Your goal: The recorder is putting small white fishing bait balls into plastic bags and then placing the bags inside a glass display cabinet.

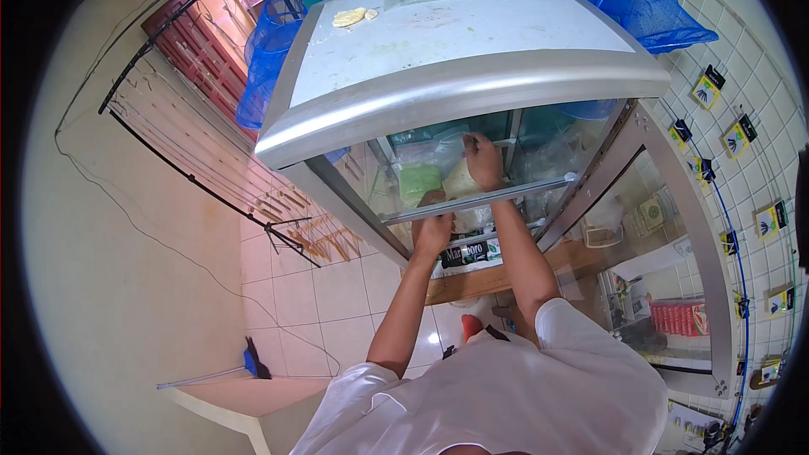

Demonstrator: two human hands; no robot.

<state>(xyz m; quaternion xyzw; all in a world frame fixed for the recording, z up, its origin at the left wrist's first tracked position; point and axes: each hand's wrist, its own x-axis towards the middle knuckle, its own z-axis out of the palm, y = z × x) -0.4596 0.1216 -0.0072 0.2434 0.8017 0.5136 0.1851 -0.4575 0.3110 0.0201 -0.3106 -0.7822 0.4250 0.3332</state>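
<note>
While right hand [485, 165] reaches deeper into cabinet [459, 88], left hand [434, 229] sits lower; cannot tell either grip's state.

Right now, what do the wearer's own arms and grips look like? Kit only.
Loose white short sleeves, no print that I can make out; forearms uncovered below them. Left grip and right grip are ungloved human hands. No cables attached to either arm.
</note>
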